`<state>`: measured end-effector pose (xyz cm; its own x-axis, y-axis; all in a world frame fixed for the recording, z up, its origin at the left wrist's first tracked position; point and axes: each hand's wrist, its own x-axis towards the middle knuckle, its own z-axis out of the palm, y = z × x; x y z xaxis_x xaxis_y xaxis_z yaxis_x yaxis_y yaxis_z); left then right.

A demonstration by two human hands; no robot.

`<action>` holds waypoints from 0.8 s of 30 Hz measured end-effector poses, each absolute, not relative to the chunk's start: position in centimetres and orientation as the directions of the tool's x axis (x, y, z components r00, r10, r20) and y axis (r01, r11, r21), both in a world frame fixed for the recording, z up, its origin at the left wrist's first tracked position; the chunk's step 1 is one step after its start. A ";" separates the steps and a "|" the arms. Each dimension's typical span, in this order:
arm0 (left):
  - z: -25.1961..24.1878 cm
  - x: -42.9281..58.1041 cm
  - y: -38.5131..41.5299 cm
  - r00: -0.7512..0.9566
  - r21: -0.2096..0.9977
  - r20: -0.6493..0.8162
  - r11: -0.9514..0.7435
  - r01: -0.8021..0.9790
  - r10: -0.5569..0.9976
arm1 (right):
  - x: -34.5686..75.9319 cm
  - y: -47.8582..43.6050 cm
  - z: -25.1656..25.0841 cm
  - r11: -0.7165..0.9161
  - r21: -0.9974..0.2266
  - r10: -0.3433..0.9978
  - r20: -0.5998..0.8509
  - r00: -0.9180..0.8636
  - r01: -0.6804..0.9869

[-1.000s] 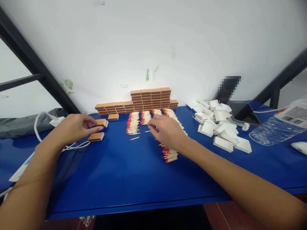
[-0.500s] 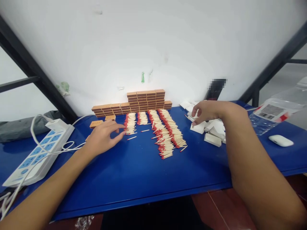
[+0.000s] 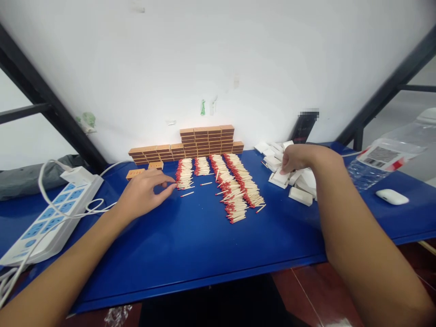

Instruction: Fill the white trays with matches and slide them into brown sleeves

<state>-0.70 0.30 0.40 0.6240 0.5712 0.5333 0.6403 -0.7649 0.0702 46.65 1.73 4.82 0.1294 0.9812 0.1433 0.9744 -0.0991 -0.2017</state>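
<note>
At the left edge of the leftmost row of red-headed matches (image 3: 185, 173), my left hand (image 3: 145, 190) has thumb and forefinger pinched together on a match end. Single matches (image 3: 187, 194) lie just below that row. My right hand (image 3: 297, 159) reaches into a heap of white matchbox trays (image 3: 301, 196), its fingertips closed on one white tray (image 3: 278, 180). The palm and wrist hide part of the heap. Longer match rows (image 3: 235, 195) lie between the two hands.
Stacked brown matchboxes (image 3: 207, 141) stand against the wall. Two loose matchboxes (image 3: 135, 173) lie near my left hand. A white power strip (image 3: 56, 218) with cables is at the left. At the right are a clear plastic container (image 3: 378, 159) and a white earphone case (image 3: 392, 196).
My right hand has lowered onto the trays and its fingers have closed on one. My left thumb and forefinger have come together beside the matches. The view has shifted slightly.
</note>
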 end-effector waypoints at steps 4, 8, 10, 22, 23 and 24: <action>0.4 -0.3 0.0 0.612 0.072 0.575 -0.779 0.624 0.543 | 45.6 0.9 6.6 -0.212 -0.144 0.977 -0.049 0.207 0.967; 0.2 1.0 -1.3 0.566 0.102 0.655 -0.801 0.590 0.500 | 40.7 0.3 6.9 0.008 -0.288 0.955 0.286 0.078 0.958; 0.1 1.9 -2.1 0.542 0.123 0.668 -0.794 0.595 0.510 | 36.7 -0.3 5.7 0.153 -0.433 0.934 0.357 0.014 0.888; 0.1 2.2 -2.8 0.610 0.106 0.654 -0.853 0.510 0.447 | 27.1 -3.6 0.3 0.535 -0.489 0.837 0.418 -0.354 0.689; 0.3 1.8 -2.4 0.612 0.097 0.643 -0.842 0.531 0.460 | 27.7 -3.1 0.4 0.540 -0.478 0.833 0.423 -0.358 0.692; 0.5 1.2 -2.0 0.598 0.084 0.645 -0.822 0.564 0.476 | 28.3 -2.5 0.4 0.558 -0.455 0.821 0.424 -0.383 0.694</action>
